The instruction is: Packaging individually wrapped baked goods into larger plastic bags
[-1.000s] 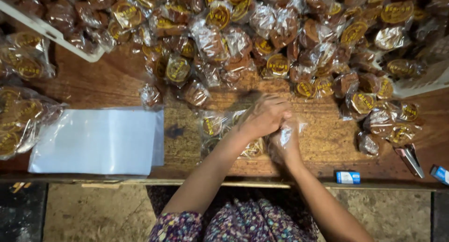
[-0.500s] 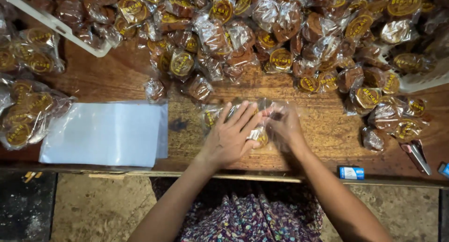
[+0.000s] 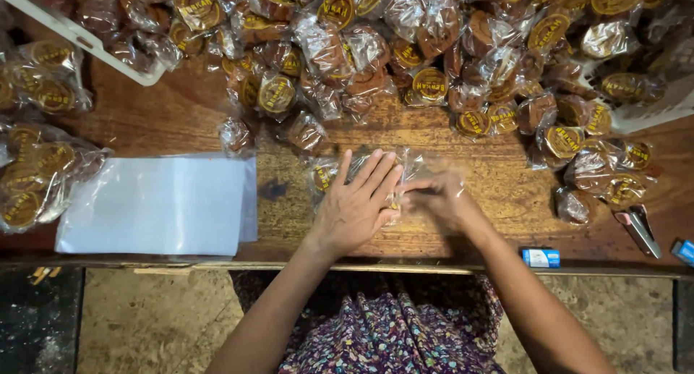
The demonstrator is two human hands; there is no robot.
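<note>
1. The left hand (image 3: 356, 204) lies flat, palm down and fingers spread, pressing on a clear crinkled plastic bag (image 3: 340, 173) of round brown cakes that rests on the wooden table (image 3: 463, 222); nothing is pinched, only pressed.
2. The right hand (image 3: 442, 199) is blurred, just beside the left hand's fingertips; its fingers look drawn together at the bag's right-hand end, but whether they clamp the film I cannot tell.
3. Under the left palm the bag shows glossy, wrinkled film and a round yellow-and-brown label near the thumb side.
4. Beyond both hands' fingertips lies a deep heap of wrapped cakes (image 3: 405, 48), each a dark brown disc in shiny cellophane with a round gold label.
5. Out past the left hand's wrist side sits a flat, smooth stack of clear plastic bags (image 3: 155, 204), rectangular and pale.
6. Further off on that side, larger filled packs (image 3: 40, 179) lie bunched, and a white plastic tray (image 3: 79, 37) edge crosses the far corner.
7. Beyond the right forearm, near the table's front edge, are a small blue-and-white box (image 3: 541, 257) and a metal stapler (image 3: 640, 229).
8. The tabletop is worn, grainy brown wood.
</note>
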